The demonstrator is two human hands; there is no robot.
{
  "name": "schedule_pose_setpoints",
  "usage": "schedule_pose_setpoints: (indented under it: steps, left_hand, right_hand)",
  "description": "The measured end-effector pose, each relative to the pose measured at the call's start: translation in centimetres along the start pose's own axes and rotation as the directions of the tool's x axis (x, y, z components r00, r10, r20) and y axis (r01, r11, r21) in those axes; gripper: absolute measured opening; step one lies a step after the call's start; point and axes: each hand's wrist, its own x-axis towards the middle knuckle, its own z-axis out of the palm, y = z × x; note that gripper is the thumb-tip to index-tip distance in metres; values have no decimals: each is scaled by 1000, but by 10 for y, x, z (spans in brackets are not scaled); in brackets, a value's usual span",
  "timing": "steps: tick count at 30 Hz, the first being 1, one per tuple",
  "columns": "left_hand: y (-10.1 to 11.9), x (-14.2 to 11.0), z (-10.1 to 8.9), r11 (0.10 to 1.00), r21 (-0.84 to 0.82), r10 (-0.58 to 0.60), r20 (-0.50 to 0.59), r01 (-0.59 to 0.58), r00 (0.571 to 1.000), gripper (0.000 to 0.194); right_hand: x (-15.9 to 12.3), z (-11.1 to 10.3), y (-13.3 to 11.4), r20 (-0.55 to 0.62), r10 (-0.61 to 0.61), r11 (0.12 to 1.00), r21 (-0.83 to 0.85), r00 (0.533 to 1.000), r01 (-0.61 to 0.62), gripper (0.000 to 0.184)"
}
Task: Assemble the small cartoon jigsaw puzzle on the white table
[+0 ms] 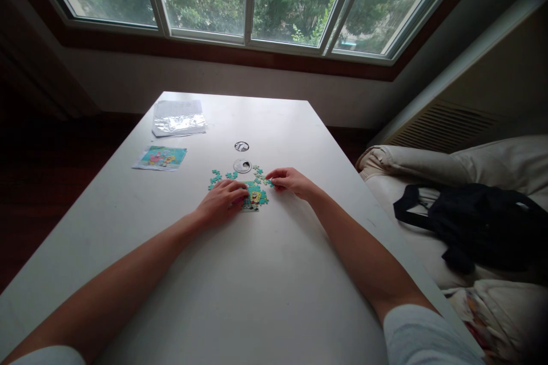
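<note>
On a white table (274, 274) by a window (282, 40), there's a little puzzle (256, 198) partly put together, sitting between the person's two hands, with a yellow cartoon figure on teal showing. The left hand (225, 199) is draped over the left part of the puzzle, fingers lightly bent and close to each other; the fingertips face away from me, so I can't tell if they're pinching anything. The right hand (291, 181) is just off the puzzle's upper right corner, thumb and fingertips drawn together right at a small teal piece (271, 183), though I can't say for sure if it's gripped or just touched. Loose pieces (215, 175) are scattered along the far side, some up by the left hand, others near the right. Just past those are two round discs (242, 166), one behind the other. Off to the left lies a picture (162, 158) with similar teal and cartoon colours, and farther back there's a stack of papers (178, 118) with something shiny on top. Over on the right, a black bag or piece of clothing (479, 225), can't tell which, is lying on a pale sofa (406, 162).
</note>
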Motion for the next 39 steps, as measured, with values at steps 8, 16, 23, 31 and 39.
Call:
schedule_pose_setpoints:
  steps: [8, 16, 23, 31, 39]
  left_hand:
    - [0, -1, 0, 1000, -15, 3, -6, -3, 1000, 30]
    - [-1, 0, 1, 1000, -4, 3, 4, -3, 1000, 30]
    - [-1, -1, 1, 1000, -14, 3, -10, -3, 1000, 30]
    - [-1, -1, 0, 1000, -10, -1, -3, 1, 1000, 30]
    - [-2, -1, 2, 1000, -2, 1, -5, -1, 1000, 29]
  right_hand:
    - [1, 0, 2, 8, 7, 1000, 18, 1000, -8, 30]
    - [-2, 3, -1, 58, 21, 998, -55, 998, -18, 27]
    - [-5, 4, -2, 98, 67, 995, -84, 993, -59, 25]
    - [-11, 3, -14, 293, 46, 958, -285, 955, 41, 24]
    - [-12, 13, -18, 284, 47, 877, -471, 958, 97, 21]
